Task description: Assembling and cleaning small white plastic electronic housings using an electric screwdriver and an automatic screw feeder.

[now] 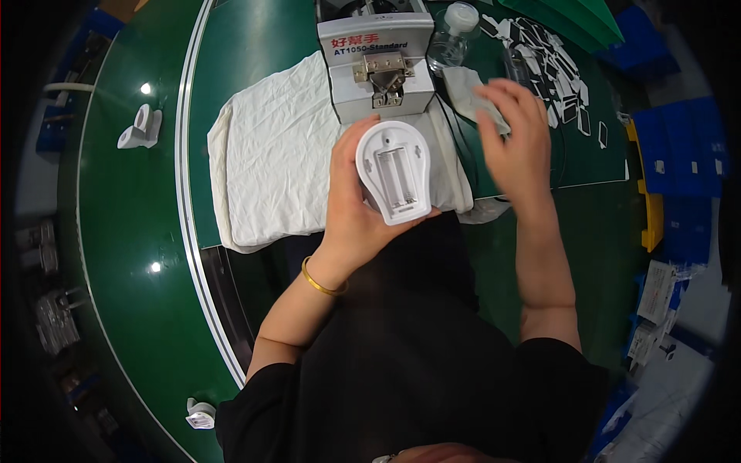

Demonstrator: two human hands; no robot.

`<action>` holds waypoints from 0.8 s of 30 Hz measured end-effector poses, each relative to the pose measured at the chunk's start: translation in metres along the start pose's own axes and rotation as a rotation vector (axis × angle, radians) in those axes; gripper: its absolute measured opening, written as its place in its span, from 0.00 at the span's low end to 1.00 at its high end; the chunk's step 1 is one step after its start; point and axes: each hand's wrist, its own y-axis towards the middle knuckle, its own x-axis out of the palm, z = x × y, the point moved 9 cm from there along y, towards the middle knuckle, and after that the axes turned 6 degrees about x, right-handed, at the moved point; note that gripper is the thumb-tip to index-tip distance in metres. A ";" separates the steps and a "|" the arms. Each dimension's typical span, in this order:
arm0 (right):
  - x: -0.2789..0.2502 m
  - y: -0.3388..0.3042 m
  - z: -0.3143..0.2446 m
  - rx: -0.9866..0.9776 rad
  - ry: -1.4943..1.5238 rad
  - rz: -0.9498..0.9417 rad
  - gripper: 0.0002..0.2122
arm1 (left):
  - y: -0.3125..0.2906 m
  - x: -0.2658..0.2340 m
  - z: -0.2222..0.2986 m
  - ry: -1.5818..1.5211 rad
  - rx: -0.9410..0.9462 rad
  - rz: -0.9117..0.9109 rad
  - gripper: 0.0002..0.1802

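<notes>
My left hand [351,197] is closed around a white plastic housing [369,174] with a round top and narrower foot. The housing's open battery compartment [398,177] faces up, showing metal springs at its lower end and no batteries inside. To the right, my right hand [525,139] hovers by a crumpled whitish cloth [465,91], thumb and fingers apart and slightly blurred. I see nothing held in it. Directly beyond the housing stands a boxy light grey bench machine [378,58] with a metal bracket on its front.
A folded white cloth [270,154] lies left of the machine. At the back right are a clear bottle [451,38], a heap of small black-and-white flat pieces [552,65] and a green bin [575,19]. White plastic parts [141,130] rest on the green surface at left. Blue bins [679,154] line the right.
</notes>
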 end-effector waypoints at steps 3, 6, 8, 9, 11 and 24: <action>0.052 0.007 0.063 0.004 -0.051 -0.050 0.14 | 0.001 0.001 -0.007 -0.108 -0.039 0.051 0.57; 0.082 0.001 0.081 0.107 -0.147 -0.194 0.11 | 0.005 0.002 -0.004 -0.080 -0.013 0.058 0.57; 0.084 0.001 0.082 0.125 -0.160 -0.208 0.08 | 0.007 0.001 -0.005 -0.032 0.022 0.071 0.57; 0.074 -0.001 0.074 0.046 -0.147 -0.105 0.06 | 0.008 0.001 -0.003 0.008 0.056 0.085 0.56; 0.041 -0.004 0.047 0.254 0.167 -0.190 0.06 | 0.014 -0.001 0.001 0.111 0.094 0.092 0.55; 0.046 -0.058 -0.040 0.250 0.729 -0.339 0.09 | 0.012 0.020 0.003 0.262 0.193 0.212 0.45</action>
